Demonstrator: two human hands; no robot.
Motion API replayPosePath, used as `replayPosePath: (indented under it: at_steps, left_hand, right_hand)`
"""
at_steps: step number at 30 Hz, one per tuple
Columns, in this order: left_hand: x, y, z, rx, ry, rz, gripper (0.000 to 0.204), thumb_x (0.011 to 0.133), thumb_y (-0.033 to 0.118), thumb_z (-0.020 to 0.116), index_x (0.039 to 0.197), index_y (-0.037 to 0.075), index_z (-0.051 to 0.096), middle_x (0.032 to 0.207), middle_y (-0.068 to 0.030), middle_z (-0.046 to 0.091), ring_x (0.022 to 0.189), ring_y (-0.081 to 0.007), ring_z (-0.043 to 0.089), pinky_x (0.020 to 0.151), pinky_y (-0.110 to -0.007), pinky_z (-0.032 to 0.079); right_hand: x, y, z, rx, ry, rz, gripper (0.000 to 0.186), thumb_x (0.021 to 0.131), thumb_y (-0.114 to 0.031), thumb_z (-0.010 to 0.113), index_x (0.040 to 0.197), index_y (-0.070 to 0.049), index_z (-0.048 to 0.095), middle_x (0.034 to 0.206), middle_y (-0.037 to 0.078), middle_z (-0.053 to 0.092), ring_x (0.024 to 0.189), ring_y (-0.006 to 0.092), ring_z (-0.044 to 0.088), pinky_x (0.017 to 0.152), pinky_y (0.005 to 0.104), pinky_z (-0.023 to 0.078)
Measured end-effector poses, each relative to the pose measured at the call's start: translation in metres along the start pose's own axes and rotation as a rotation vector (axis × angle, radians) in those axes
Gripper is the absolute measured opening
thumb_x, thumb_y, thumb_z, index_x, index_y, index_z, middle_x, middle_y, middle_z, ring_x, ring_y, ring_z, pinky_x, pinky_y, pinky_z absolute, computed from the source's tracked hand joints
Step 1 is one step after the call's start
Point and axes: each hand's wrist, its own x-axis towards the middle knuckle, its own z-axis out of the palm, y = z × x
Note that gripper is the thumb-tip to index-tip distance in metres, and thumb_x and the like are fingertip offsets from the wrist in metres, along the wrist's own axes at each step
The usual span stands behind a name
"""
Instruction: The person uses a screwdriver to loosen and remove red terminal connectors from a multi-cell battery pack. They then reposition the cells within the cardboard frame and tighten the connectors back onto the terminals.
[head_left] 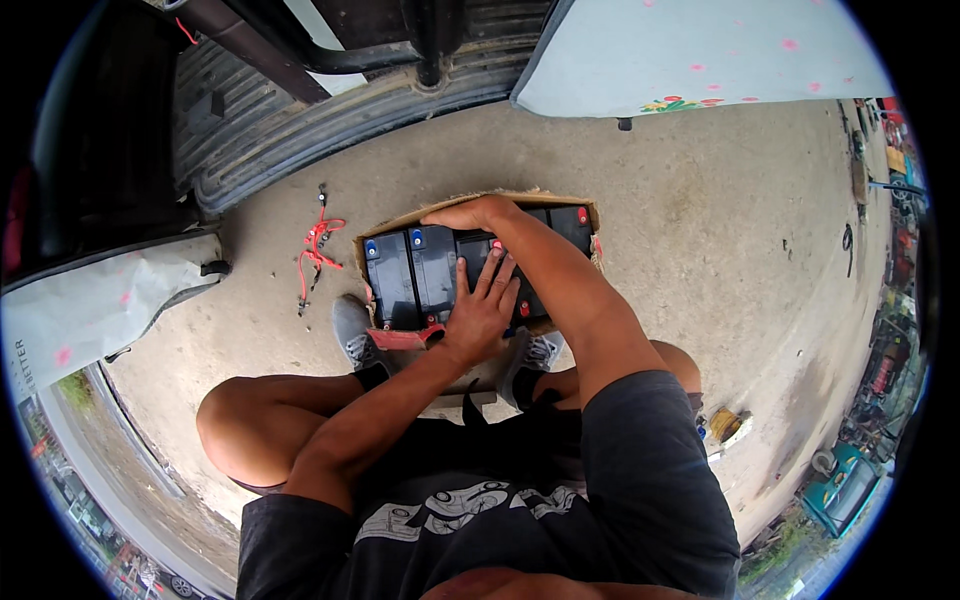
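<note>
Several black batteries (436, 272) with blue and red terminals stand side by side in an open cardboard box (592, 238) between my feet. My left hand (484, 312) lies on top of the batteries near the middle, its fingers spread toward the far side. Across the box reaches my right arm, and my right hand (468, 213) rests along the far rim, pointing left. Most of its fingers are hidden, so its grip does not show. Part of the batteries is covered by my hands and right forearm. A torn red flap (398, 340) hangs at the box's near left side.
A tangled red cord with dark clips (319, 240) lies on the concrete floor (680, 220) left of the box. Beyond is a ridged vehicle floor (330, 125), with pale covered panels (690, 60) at the right. A yellowish roll (725, 424) lies at the right.
</note>
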Motion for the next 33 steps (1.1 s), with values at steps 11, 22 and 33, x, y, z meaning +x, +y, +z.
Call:
replayPosePath:
  at_steps: [11, 22, 33]
  left_hand:
    - [-0.014, 0.009, 0.012, 0.144, -0.076, -0.021, 0.098, 0.061, 0.035, 0.083, 0.141, -0.002, 0.040, 0.156, -0.0202, 0.025, 0.150, -0.0365, 0.016, 0.113, -0.070, 0.016]
    - [-0.029, 0.010, 0.022, 0.101, 0.033, -0.127, 0.107, 0.061, 0.039, 0.085, 0.143, -0.006, 0.034, 0.158, -0.0244, 0.019, 0.150, -0.0387, 0.015, 0.119, -0.058, 0.014]
    - [-0.028, -0.002, 0.017, 0.231, -0.013, -0.195, 0.086, 0.069, 0.038, 0.083, 0.137, -0.002, 0.048, 0.154, -0.0182, 0.035, 0.147, -0.0315, 0.026, 0.120, -0.059, 0.009]
  right_hand:
    - [-0.047, -0.020, 0.014, -0.107, 0.110, -0.033, 0.072, 0.090, -0.062, 0.049, 0.142, -0.012, 0.052, 0.153, 0.013, 0.041, 0.140, 0.0304, 0.040, 0.114, 0.0366, 0.031]
    - [-0.095, -0.026, 0.012, -0.223, 0.079, -0.033, 0.088, 0.086, -0.067, 0.052, 0.131, 0.008, 0.056, 0.138, 0.030, 0.051, 0.129, 0.0382, 0.051, 0.107, 0.0416, 0.040]
    - [-0.210, 0.017, -0.065, -0.173, 0.317, 0.051, 0.063, 0.088, -0.045, 0.063, 0.117, 0.012, 0.064, 0.118, 0.027, 0.065, 0.111, 0.0344, 0.062, 0.095, 0.0400, 0.048]
